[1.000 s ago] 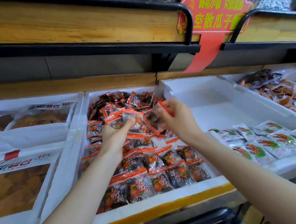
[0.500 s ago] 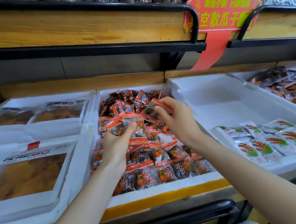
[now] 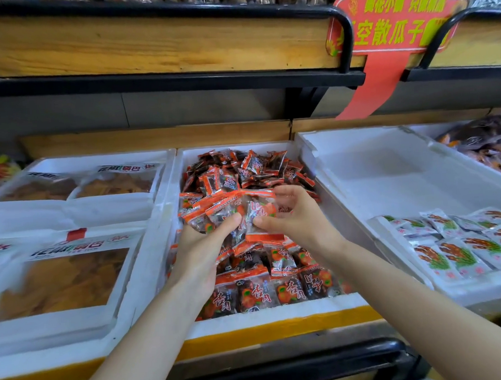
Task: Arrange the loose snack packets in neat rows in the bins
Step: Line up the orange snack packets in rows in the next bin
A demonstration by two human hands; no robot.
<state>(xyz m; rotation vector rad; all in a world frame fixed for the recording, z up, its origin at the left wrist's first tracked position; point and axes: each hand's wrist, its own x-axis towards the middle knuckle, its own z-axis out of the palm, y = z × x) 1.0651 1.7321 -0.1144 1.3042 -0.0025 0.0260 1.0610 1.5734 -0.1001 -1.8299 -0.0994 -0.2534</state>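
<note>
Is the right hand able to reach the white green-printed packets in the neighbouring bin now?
Probably yes: only a low white foam wall separates the right hand from those white packets, though it pinches an orange-edged packet.

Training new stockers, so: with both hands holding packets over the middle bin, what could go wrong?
The left hand grips a fanned stack of packets; adding the packet pinched by the right hand might make some slip. Any that fall would likely land on the neat front rows and disturb them.
</note>
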